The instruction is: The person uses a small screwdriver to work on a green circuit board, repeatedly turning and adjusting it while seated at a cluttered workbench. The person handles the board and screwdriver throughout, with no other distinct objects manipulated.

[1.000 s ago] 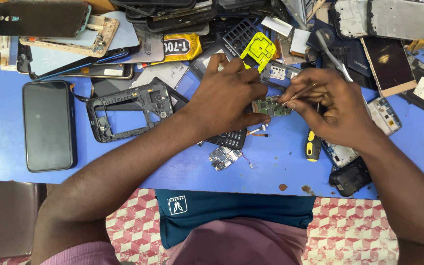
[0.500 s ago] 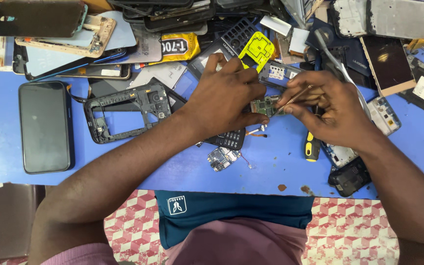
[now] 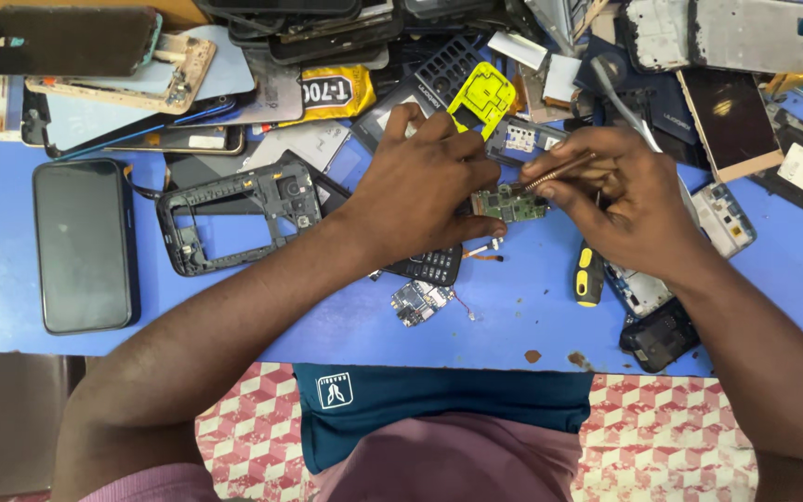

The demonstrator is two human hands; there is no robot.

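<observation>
Blue table (image 3: 234, 316) holds many broken phone parts. My left hand (image 3: 420, 191) pinches a small green circuit board (image 3: 510, 204). My right hand (image 3: 629, 209) squeezes thin tweezers (image 3: 558, 172) touching it.

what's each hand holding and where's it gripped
The left hand pinches the small green circuit board by its left edge. The right hand holds a thin brown tool by its rear end.

We see a glossy glass-fronted black phone (image 3: 84, 244) at left on our smooth blue counter (image 3: 532, 316), a matt black plastic frame (image 3: 234, 216), and a green circuit board (image 3: 510, 204) beside brushed-metal plates (image 3: 762, 35).
</observation>
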